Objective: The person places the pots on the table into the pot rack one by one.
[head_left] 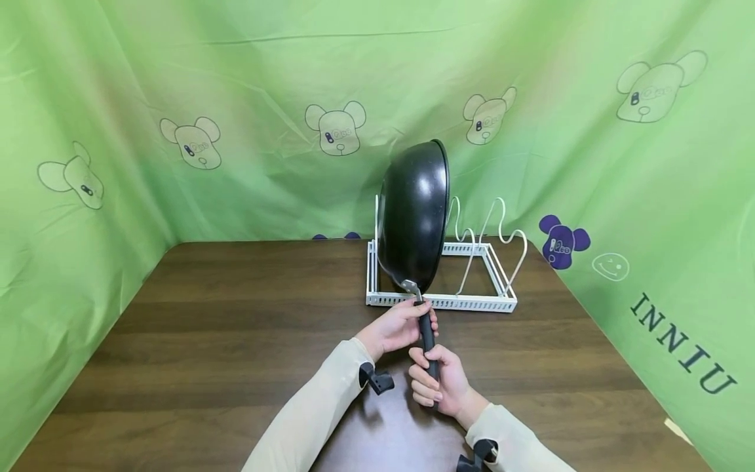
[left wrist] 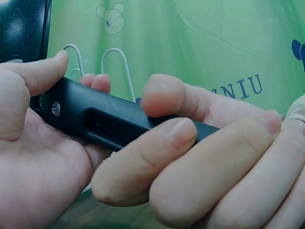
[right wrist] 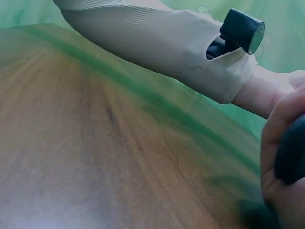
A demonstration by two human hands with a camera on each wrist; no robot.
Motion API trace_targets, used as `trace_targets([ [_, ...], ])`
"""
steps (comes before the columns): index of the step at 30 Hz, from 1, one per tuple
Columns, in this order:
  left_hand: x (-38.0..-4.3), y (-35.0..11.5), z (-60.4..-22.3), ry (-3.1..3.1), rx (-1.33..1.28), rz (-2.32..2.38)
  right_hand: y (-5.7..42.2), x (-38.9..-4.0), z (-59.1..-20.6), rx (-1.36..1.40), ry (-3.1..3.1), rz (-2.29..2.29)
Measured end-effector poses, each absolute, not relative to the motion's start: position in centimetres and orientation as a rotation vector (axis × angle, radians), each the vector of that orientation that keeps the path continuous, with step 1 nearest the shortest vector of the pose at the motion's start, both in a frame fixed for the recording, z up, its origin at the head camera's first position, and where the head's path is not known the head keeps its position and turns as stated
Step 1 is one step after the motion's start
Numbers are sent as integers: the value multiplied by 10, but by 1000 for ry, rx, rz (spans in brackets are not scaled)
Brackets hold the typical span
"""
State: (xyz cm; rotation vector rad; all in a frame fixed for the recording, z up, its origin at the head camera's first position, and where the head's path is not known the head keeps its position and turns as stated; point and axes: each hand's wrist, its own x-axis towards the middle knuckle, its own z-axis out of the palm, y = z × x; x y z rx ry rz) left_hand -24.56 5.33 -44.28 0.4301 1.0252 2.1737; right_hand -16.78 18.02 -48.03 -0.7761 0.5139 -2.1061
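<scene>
A black wok (head_left: 413, 210) stands on edge at the left part of a white wire pan rack (head_left: 472, 303), its rounded outside facing left. Its dark handle (head_left: 427, 331) points toward me. High on the handle, close to the wok, my left hand (head_left: 401, 326) grips it with the thumb on top and fingers around the far side. Lower down, my right hand (head_left: 439, 383) wraps its fingers round the handle's end. In the left wrist view a metal rivet (left wrist: 55, 109) and a long slot show in the handle. Whether the wok's rim bears on the rack is hidden.
The rack's wire dividers (head_left: 516, 262) rise to the right of the wok. Under everything is a brown wooden table (head_left: 236, 314). A green printed cloth (head_left: 253, 78) hangs behind and at both sides, close to the rack's back. A small pale object (head_left: 678, 431) lies at the right edge.
</scene>
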Motion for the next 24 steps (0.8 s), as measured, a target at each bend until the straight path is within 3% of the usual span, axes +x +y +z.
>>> trace_targets([
  [16,-246,51,-450,1022,460,2152,187,-165,-479,-701,663,-2124],
  [24,-244,27,-439,1424,605,1950,208,-174,-469,-649,1239,-2059],
])
